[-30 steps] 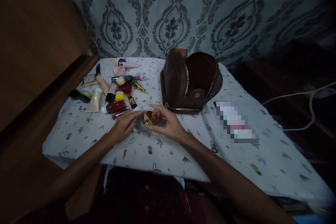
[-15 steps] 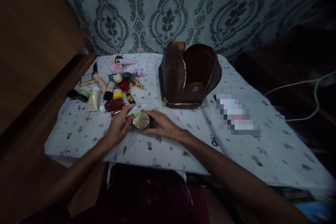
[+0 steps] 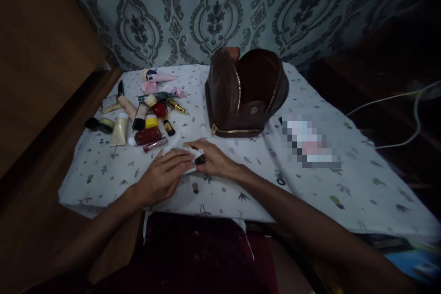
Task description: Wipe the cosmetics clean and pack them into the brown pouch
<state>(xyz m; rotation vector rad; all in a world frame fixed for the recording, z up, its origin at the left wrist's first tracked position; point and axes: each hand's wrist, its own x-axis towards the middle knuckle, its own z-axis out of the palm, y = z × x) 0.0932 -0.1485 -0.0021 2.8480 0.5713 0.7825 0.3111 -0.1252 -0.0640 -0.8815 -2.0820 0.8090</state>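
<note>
My right hand (image 3: 217,160) is closed around a small round jar with a gold lid; its dark side (image 3: 200,160) shows between my hands. A white tissue (image 3: 198,152) lies against the jar, pressed there by the bent fingers of my left hand (image 3: 164,175), which cover most of the lid. Just beyond my left hand is a lip gloss tube (image 3: 155,144), and past it a bottle of dark red liquid (image 3: 147,136) lies on its side. Nearby are a small black bottle with a gold band (image 3: 168,127) and a yellow-lidded jar (image 3: 151,122).
A brown leather bag (image 3: 223,87) stands unzipped at the back. Several cosmetics, among them a cream tube (image 3: 119,129) and a pink-handled brush (image 3: 161,77), lie at the left. A blurred-out flat object (image 3: 310,140) and dark rings (image 3: 280,178) are on the right of the patterned cloth (image 3: 344,202).
My left hand has come over the jar with the tissue, covering the gold lid that showed before. The jar has tilted in my right hand. The lip gloss tube is now uncovered.
</note>
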